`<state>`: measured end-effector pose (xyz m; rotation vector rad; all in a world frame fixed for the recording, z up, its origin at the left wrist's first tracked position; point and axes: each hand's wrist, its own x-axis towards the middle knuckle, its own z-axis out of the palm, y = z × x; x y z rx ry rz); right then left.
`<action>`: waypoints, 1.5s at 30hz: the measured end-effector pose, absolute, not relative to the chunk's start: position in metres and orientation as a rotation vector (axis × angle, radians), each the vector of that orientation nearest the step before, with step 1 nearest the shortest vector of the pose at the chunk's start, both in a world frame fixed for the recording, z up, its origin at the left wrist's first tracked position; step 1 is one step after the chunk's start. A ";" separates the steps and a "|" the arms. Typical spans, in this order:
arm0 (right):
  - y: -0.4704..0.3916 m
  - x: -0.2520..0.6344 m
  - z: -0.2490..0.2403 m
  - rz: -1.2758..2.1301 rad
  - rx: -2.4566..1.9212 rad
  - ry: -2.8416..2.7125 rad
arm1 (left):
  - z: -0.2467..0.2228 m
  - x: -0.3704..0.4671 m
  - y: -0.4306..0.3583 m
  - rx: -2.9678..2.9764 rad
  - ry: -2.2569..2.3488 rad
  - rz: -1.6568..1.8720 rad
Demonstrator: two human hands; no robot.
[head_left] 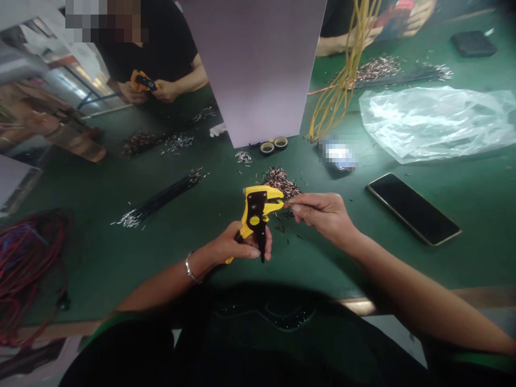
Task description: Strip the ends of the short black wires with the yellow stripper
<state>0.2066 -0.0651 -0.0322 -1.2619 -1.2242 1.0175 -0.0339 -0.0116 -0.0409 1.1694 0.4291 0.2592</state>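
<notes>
My left hand [236, 243] is wrapped round the handles of a yellow and black wire stripper [255, 207], held upright with its jaws toward the right. At those jaws, my right hand [324, 214] pinches a short, thin wire [286, 203] between thumb and fingertips. Whether the wire's end sits inside the jaws is too small to tell. Just behind the stripper lies a heap of short copper-ended wire pieces [278, 178], with dark scraps scattered in front of it. A bundle of black wires [165, 198] with bright tips rests to the left.
Two tape rolls [266, 147] sit by an upright pale panel [266, 70]. A phone [413, 208] and clear plastic bag [435, 123] lie right, yellow wires [334, 102] behind. Red cables [30, 258] lie left. Across the table a person's hands hold another stripper [143, 81].
</notes>
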 end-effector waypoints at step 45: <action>-0.058 0.206 -0.036 1.003 -1.313 -1.229 | -0.051 -0.036 -0.011 1.128 0.577 0.505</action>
